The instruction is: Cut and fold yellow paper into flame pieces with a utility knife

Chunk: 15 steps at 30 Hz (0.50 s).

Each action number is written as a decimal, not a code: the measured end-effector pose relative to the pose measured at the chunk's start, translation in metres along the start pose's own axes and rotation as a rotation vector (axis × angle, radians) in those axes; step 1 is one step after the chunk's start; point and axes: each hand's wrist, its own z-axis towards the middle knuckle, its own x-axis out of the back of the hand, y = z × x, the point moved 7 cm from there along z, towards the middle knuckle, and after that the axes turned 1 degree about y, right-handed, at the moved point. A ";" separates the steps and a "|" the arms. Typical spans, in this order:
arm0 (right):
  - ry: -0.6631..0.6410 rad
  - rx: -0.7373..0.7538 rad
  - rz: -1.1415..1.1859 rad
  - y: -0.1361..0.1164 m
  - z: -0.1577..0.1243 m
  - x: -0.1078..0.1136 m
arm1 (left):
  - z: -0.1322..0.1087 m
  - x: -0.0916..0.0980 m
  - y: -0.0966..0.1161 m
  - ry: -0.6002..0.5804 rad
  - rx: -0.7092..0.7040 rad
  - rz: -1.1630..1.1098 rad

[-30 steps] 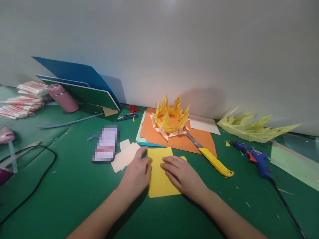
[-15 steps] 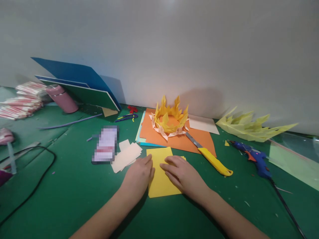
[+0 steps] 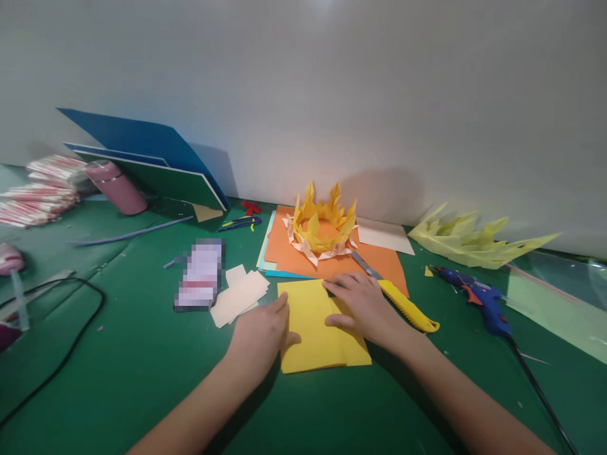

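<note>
A folded yellow paper sheet (image 3: 313, 328) lies on the green mat in front of me. My left hand (image 3: 260, 335) rests flat on its left edge, fingers together, thumb on the paper. My right hand (image 3: 365, 303) lies spread across the sheet's upper right part, fingertips reaching its top edge. Neither hand grips anything. Just right of my right hand lies a yellow utility knife (image 3: 403, 303), blade extended toward a yellow folded paper crown (image 3: 320, 230) that stands on an orange sheet (image 3: 294, 256).
Cream paper scraps (image 3: 237, 294) and a phone (image 3: 202, 275) lie to the left. A blue glue gun (image 3: 484, 300) with its cord lies right, pale yellow folded pieces (image 3: 474, 240) behind it. Leaning boards (image 3: 152, 161), a pink bottle (image 3: 116, 186) and a black cable (image 3: 71, 341) are on the left.
My right hand slid up and right across the yellow paper to its top edge, uncovering the lower right part. The left hand stayed at the left edge.
</note>
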 end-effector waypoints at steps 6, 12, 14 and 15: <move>-0.023 0.022 -0.002 0.000 -0.004 -0.001 | 0.000 -0.001 0.000 0.100 -0.066 0.006; -0.022 0.051 0.044 -0.002 -0.024 0.000 | -0.001 0.000 -0.001 0.129 -0.070 -0.029; -0.048 0.041 0.078 -0.003 -0.031 -0.001 | -0.001 0.003 0.000 0.134 -0.089 -0.035; -0.059 0.030 0.094 -0.004 -0.034 -0.001 | -0.001 0.005 0.001 0.151 -0.114 -0.050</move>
